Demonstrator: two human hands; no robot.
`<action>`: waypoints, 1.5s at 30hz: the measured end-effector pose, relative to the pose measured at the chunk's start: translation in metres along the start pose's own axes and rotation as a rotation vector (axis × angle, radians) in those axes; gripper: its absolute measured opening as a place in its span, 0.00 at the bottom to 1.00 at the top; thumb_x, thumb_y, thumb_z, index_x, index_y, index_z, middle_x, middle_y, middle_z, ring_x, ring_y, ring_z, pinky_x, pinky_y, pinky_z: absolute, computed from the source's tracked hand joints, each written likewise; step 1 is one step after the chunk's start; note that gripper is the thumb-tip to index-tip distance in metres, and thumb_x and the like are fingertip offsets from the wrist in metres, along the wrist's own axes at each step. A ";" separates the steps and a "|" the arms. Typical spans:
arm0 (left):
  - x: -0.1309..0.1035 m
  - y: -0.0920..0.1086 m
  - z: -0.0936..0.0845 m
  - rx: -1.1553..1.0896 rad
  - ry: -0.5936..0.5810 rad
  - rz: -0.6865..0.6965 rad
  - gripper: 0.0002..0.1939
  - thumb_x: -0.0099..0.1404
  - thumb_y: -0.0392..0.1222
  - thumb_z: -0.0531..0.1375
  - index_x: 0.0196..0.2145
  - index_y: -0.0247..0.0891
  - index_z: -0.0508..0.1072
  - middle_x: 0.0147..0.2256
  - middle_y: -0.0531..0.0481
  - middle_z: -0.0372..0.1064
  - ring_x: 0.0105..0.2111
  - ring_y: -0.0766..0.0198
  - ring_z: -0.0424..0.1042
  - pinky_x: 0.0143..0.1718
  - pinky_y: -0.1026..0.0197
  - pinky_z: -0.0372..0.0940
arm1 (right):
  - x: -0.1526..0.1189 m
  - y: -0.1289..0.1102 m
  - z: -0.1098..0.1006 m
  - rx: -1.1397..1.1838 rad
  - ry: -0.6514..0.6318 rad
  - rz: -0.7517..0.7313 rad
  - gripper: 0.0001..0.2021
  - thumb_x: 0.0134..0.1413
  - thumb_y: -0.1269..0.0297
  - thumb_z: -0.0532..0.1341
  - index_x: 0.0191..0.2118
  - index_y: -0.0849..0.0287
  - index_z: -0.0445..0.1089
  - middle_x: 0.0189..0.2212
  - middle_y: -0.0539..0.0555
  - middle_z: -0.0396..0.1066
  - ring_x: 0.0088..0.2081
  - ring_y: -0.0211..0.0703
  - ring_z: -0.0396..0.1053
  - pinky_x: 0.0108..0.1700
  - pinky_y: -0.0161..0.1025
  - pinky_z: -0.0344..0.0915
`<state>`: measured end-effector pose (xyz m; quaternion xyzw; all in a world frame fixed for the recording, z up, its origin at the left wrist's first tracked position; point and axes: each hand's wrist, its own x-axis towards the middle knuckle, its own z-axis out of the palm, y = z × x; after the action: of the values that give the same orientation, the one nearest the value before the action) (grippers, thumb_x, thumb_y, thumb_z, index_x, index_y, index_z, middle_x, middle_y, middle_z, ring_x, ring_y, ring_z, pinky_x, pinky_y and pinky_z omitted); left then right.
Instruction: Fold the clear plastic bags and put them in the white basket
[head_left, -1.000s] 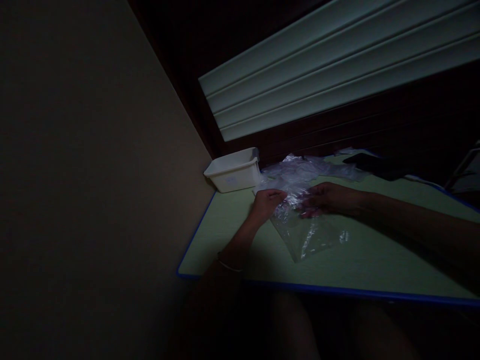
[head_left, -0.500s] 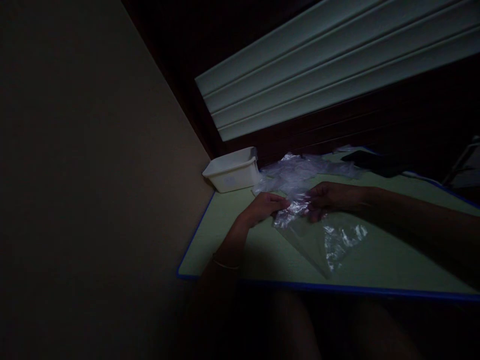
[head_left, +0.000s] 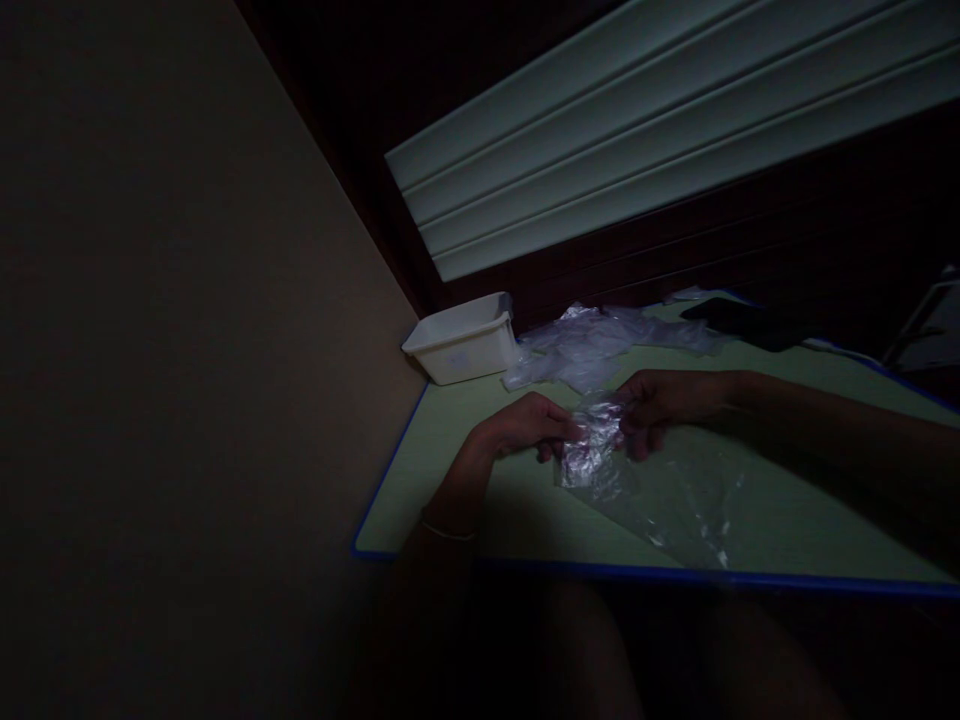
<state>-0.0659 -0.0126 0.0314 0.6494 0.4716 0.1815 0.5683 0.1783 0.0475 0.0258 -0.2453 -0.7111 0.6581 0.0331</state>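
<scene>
A clear plastic bag (head_left: 592, 455) is stretched between my two hands above the table. My left hand (head_left: 529, 425) pinches its left side, with the thumb and fingers closed on the film. On the opposite side my right hand (head_left: 649, 410) grips the bag, its fingers curled and partly hidden behind the shiny plastic. The loose part of the bag trails down to the right, towards the table's front edge. Just beyond my hands lies a heap of clear plastic bags (head_left: 592, 345).
A white plastic bin (head_left: 469, 350) stands at the table's back left corner, against the wall (head_left: 300, 350). The pale green table (head_left: 420, 480) has a blue edge. A dark item (head_left: 750, 325) lies at the back right. Slatted panels (head_left: 637, 130) rise behind.
The bag has come slightly nearer to me, and its loose end now hangs lower and further right. Both hands have shifted a little and still grip it.
</scene>
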 end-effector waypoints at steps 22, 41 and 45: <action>0.019 -0.028 -0.025 -0.388 0.602 0.204 0.19 0.49 0.48 0.69 0.34 0.29 0.78 0.27 0.45 0.73 0.21 0.70 0.67 0.21 0.67 0.60 | 0.002 0.022 -0.032 0.356 0.245 -0.228 0.12 0.52 0.63 0.66 0.41 0.64 0.75 0.38 0.58 0.78 0.37 0.42 0.76 0.42 0.37 0.71; 0.024 -0.034 -0.031 -0.324 0.678 0.329 0.17 0.51 0.41 0.63 0.39 0.32 0.77 0.25 0.51 0.73 0.16 0.72 0.65 0.18 0.67 0.59 | 0.002 0.018 -0.037 0.473 0.483 -0.229 0.02 0.49 0.70 0.65 0.31 0.56 0.74 0.32 0.52 0.79 0.32 0.41 0.75 0.37 0.38 0.71; 0.024 -0.034 -0.029 -0.251 0.699 0.356 0.15 0.51 0.38 0.60 0.37 0.32 0.78 0.22 0.53 0.70 0.15 0.71 0.64 0.17 0.67 0.58 | 0.005 0.017 -0.036 0.472 0.489 -0.250 0.01 0.48 0.69 0.64 0.29 0.58 0.74 0.30 0.54 0.78 0.32 0.42 0.74 0.38 0.38 0.70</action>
<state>-0.0905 0.0207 0.0019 0.5455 0.4910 0.5428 0.4084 0.1921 0.0830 0.0134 -0.2921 -0.5353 0.7168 0.3381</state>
